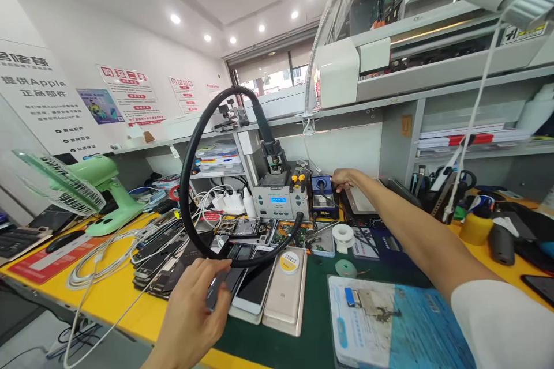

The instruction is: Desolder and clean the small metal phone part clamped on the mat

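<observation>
Right hand [341,179] reaches to the blue soldering station [321,193] at the back of the bench, fingers pinched on something thin there — probably the iron's handle, can't tell. Left hand [194,300] lies half-curled on a dark phone [225,282], not gripping. No soldering underway yet. Green mat [311,311], yellow bench [112,300], hot-air station [277,199], fan [86,190] — repair shop.

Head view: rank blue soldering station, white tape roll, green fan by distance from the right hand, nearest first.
From the right hand, reaching to the back of the bench:
1. Blue soldering station: just to its left, the fingers beside it.
2. White tape roll: below it, nearer the person, on the green mat.
3. Green fan: far left, on the yellow bench top.
</observation>
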`<state>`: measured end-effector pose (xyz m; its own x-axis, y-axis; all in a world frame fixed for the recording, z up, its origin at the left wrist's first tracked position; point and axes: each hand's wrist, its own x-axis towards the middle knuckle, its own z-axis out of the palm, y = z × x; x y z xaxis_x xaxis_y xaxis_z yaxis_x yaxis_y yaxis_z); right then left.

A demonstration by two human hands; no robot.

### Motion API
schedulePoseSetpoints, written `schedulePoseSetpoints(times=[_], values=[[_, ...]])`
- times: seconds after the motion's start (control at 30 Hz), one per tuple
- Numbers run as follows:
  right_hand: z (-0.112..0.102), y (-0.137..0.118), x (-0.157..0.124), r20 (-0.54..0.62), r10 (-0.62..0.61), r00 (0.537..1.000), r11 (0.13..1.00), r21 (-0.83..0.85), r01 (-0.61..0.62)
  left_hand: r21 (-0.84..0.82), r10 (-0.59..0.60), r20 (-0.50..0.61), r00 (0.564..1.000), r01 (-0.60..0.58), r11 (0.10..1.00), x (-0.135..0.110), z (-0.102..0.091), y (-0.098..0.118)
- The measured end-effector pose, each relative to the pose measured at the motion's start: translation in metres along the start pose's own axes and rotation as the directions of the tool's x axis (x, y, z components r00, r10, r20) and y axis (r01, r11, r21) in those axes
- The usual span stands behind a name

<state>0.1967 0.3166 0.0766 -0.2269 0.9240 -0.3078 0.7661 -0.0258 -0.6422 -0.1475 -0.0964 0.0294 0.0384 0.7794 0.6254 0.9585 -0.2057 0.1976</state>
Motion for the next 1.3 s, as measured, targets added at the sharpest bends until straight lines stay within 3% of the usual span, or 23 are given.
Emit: schedulePoseSetpoints(times=[0.07,0.17,0.33,0.5,0.73,0.83,1.0,1.13,1.3], values=[[-0.002,0.002,-0.002,-0.022,0.028,0.999,0.999,0.039,-0.027,0.019,-0.059,0.060,0.996,0.058,0.998,-0.014,-0.003,-0.004],[-0.008,0.005,-0.011,-0.070,0.053,0.996,0.994,0.102,-0.046,0.126,-0.252,0.092,0.963,0.240,0.963,-0.032,-0.008,-0.022],[-0.019,0.013,-0.046,-0.176,0.024,0.984,0.975,0.222,0.017,0.365,-0.599,0.008,0.801,0.555,0.748,-0.028,-0.010,-0.055],[-0.015,0.036,-0.102,-0.202,-0.004,0.979,0.952,0.298,0.066,0.482,-0.743,0.040,0.668,0.639,0.600,0.001,-0.002,-0.064],[-0.005,0.085,-0.195,-0.183,0.001,0.983,0.925,0.374,0.069,0.504,-0.819,0.138,0.557,0.672,0.542,0.035,-0.002,-0.083],[-0.002,0.103,-0.229,-0.205,-0.007,0.979,0.907,0.411,0.092,0.497,-0.816,0.126,0.565,0.676,0.544,0.042,0.000,-0.086],[0.007,0.125,-0.268,-0.240,-0.018,0.971,0.863,0.487,0.137,0.460,-0.764,0.007,0.645,0.677,0.575,0.037,0.006,-0.078],[0.015,0.133,-0.282,-0.282,-0.027,0.959,0.805,0.562,0.188,0.387,-0.699,-0.096,0.708,0.674,0.629,0.023,0.008,-0.073],[0.015,0.140,-0.282,-0.288,0.024,0.957,0.761,0.626,0.169,0.229,-0.615,-0.271,0.740,0.670,0.706,-0.002,0.006,-0.069]])
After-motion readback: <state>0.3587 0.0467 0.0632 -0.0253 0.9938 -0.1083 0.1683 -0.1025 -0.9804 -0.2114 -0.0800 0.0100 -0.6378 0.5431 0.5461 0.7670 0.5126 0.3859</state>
